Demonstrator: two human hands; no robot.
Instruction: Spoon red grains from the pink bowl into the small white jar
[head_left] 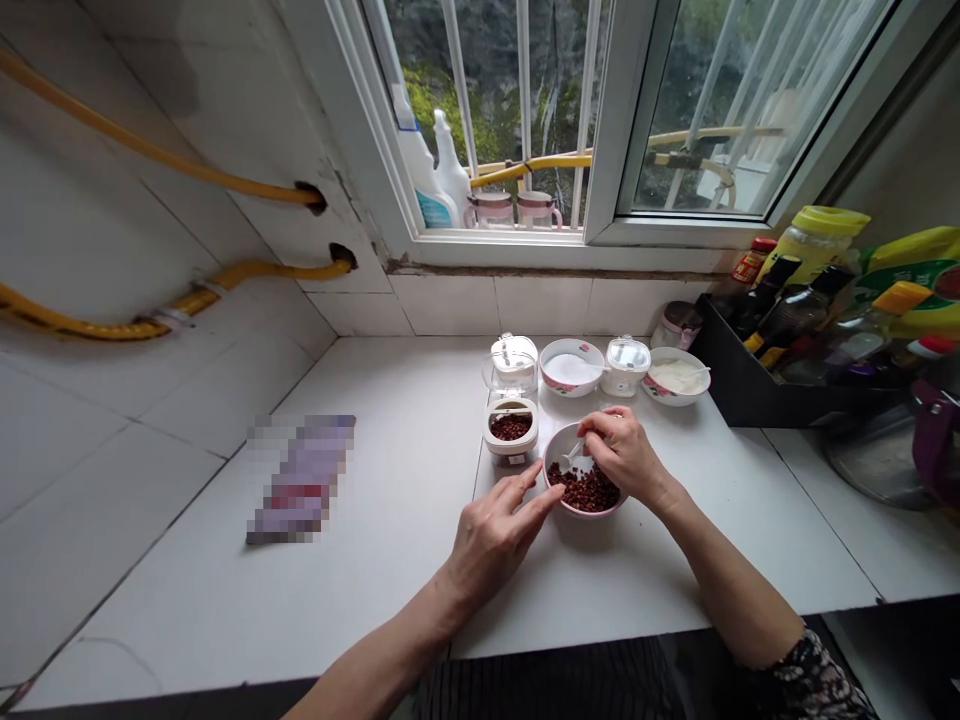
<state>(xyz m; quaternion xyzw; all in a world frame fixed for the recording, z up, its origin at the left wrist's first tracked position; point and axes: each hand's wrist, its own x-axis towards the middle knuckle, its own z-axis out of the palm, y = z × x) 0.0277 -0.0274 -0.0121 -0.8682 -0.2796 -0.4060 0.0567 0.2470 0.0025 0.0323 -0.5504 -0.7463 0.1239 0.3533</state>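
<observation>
A white bowl with a pink rim [624, 503] stands on the counter, partly filled with dark red-brown dried grains, perhaps peppercorns [589, 492]. At its left rim, my left hand [499, 525] holds the bowl between thumb and fingers. Over the bowl's right side, my right hand [619, 450] pinches a small white spoon [571, 455], its scoop down by the grains. Just left of the bowl is an uncovered seasoning jar [511, 450], full of the same dark grains. Its clear lid [501, 374] appears tipped up behind it.
Behind stand a white lidded jar [516, 350], a bowl of white powder [571, 370], another clear-lidded jar [626, 366] and a bowl of pale granules [675, 378]. A black box of bottles [757, 395] sits right. A blurred purple packet [304, 480] lies left.
</observation>
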